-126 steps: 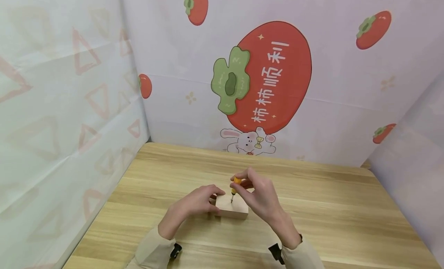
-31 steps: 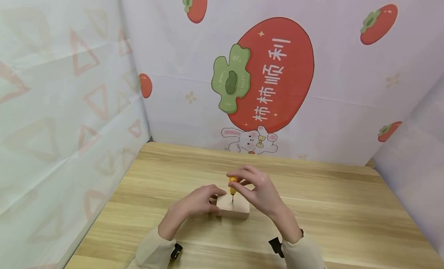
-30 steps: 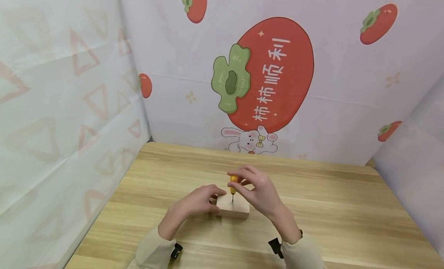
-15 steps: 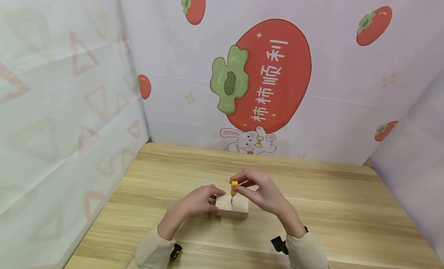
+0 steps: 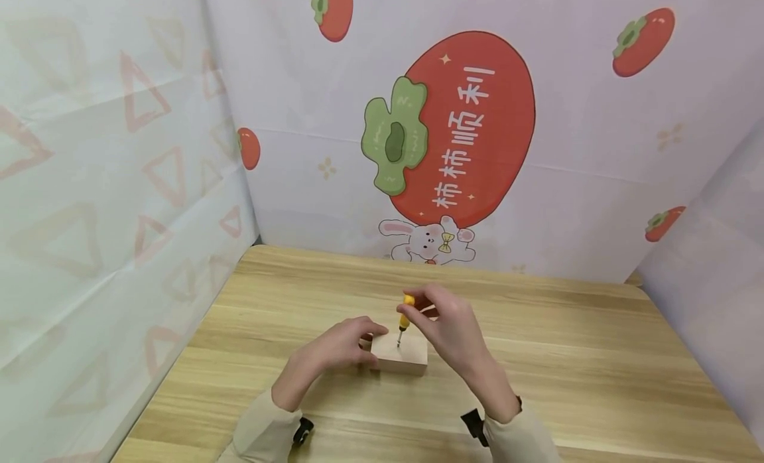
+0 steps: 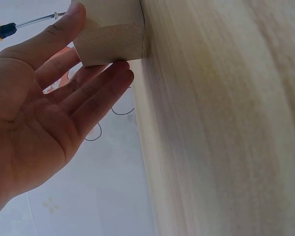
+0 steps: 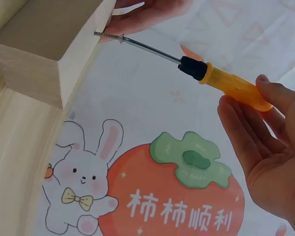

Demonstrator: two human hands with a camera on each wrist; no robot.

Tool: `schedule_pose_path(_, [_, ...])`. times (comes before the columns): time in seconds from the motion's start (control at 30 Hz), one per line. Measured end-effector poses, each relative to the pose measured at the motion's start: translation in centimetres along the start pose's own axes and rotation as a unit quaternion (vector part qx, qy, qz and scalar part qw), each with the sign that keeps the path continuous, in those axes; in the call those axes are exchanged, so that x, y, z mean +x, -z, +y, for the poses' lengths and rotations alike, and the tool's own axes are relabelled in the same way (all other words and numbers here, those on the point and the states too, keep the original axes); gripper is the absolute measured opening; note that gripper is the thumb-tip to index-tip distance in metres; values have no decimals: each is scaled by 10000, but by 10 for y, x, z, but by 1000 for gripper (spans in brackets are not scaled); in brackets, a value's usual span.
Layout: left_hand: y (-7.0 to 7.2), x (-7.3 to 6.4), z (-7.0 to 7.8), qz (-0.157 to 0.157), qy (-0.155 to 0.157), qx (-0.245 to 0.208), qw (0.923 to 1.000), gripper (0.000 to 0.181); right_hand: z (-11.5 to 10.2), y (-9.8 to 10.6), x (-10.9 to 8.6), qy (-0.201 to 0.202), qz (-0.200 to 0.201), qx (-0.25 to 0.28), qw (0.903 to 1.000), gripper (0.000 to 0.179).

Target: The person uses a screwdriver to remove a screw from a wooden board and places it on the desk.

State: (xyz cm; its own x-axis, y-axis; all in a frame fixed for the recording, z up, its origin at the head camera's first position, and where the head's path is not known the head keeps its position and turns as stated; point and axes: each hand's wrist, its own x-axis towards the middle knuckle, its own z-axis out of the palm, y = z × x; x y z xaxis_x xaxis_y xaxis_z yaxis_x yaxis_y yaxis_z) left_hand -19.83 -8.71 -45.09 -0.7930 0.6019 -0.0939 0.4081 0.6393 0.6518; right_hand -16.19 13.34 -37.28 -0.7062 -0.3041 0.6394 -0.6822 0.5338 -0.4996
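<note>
A pale wooden block lies flat on the table, its left end gripped between the thumb and fingers of my left hand. From the block's top face stands a screw, with much of its thread showing in the right wrist view. The shaft of a yellow screwdriver meets the screw's head. My right hand pinches the end of the screwdriver's handle between thumb and fingers. In the left wrist view, the left thumb presses one side of the block, with fingertips along another side.
The wood-grain table reaches back to a white backdrop printed with persimmons and a rabbit. A patterned white sheet hangs along the left side, and another pale sheet along the right.
Over the last second the right fingers have shifted on the handle, and the screwdriver's top now leans further right. The left hand and block have kept their place.
</note>
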Motion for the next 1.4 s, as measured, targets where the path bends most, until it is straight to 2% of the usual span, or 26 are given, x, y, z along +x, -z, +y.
schedule_pose_path(0.27, [1,0,1,-19,-33,-29,10000,52,-3,9,3,298,-556,341,9974,22])
schedule_pose_path(0.47, [1,0,3,-15,-52,-67,10000,52,0,11,1,110,-773,518,9956,28])
schedule_pose_path(0.6, [2,0,2,-24,-76,-51,10000,53,0,6,1,45,-605,312,9977,25])
schedule_pose_path(0.77, [2,-1,3,-3,-75,-24,10000,52,-3,-2,1,37,-120,101,9999,23])
schedule_pose_path(0.87, [2,-2,4,0,-80,-11,10000,52,-4,-4,1,67,132,143,9998,27])
schedule_pose_path(0.93, [2,-2,4,-12,-81,10,10000,52,-2,-4,2,184,132,331,9992,29])
schedule_pose_path(1.0, [2,-2,4,-17,-68,3,10000,52,1,-2,4,441,-122,664,9967,28])
schedule_pose_path(1.1, [2,-2,4,4,-17,-19,10000,53,7,3,9,850,-748,1293,9851,26])
schedule_pose_path(1.17, [2,-2,3,16,25,-56,10000,53,10,5,11,920,-1055,1581,9774,26])
schedule_pose_path(1.2, [2,-2,2,18,42,-72,10000,53,11,5,11,902,-1094,1612,9767,26])
schedule_pose_path(1.27, [2,-2,2,17,56,-82,9999,53,11,4,10,806,-945,1464,9814,27])
schedule_pose_path(1.4, [2,-1,1,17,49,-47,10000,52,8,-2,5,619,-335,885,9936,29])
